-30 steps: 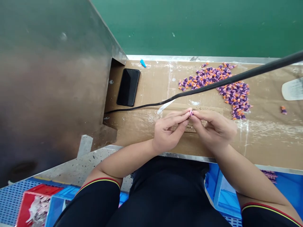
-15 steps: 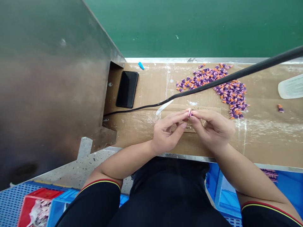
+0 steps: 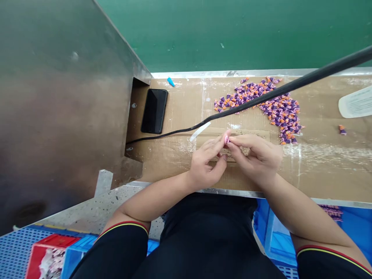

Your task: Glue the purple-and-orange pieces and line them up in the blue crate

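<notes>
Between the thumb and index finger of my right hand [image 3: 257, 157] is a small pink and purple piece [image 3: 227, 140], mostly covered by the fingertips. My left hand [image 3: 206, 162] meets it from the other side: the index fingertip rests against the piece, while the thumb stays apart below. Beyond my hands lies a pile of small purple, orange and pink molded pieces [image 3: 286, 112] on the cardboard-covered table [image 3: 180, 155].
A black cable [image 3: 247, 104] crosses above the table. A phone [image 3: 154, 111], a blue cap-like piece [image 3: 171, 81] and a white strip [image 3: 200, 131] lie left. One loose piece [image 3: 342, 130] and a whitish translucent object [image 3: 356, 102] are right. A metal housing [image 3: 66, 108] stands at left.
Both hands have shifted slightly left with the small piece. The left fingers have tilted more upright against it, and the piece has turned a little.
</notes>
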A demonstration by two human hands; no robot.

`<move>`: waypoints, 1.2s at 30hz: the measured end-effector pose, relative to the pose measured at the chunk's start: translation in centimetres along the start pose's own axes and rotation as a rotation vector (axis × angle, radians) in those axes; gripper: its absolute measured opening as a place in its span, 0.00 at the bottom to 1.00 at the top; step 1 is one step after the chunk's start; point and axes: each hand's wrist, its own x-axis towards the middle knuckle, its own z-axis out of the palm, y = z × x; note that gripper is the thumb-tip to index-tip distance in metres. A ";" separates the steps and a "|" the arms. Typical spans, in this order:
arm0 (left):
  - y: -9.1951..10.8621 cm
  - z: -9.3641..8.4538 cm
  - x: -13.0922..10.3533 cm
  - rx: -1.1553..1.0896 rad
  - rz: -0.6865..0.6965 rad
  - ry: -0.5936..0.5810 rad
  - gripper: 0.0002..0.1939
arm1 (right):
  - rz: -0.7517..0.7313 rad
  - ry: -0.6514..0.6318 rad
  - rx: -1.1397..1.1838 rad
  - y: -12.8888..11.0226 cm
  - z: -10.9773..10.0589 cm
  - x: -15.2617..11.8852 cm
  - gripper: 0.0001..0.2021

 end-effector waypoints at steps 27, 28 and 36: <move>-0.4 -1.8 0.6 0.163 -0.056 -0.050 0.29 | -0.005 -0.767 -0.515 3.0 -9.8 -1.8 0.12; -0.4 -1.8 0.6 0.172 -0.043 -0.049 0.29 | -0.016 -0.787 -0.552 2.9 -9.7 -2.0 0.12; -0.9 -2.1 0.4 0.136 -0.065 -0.017 0.26 | 0.079 -0.666 -0.764 4.2 -15.5 -3.6 0.09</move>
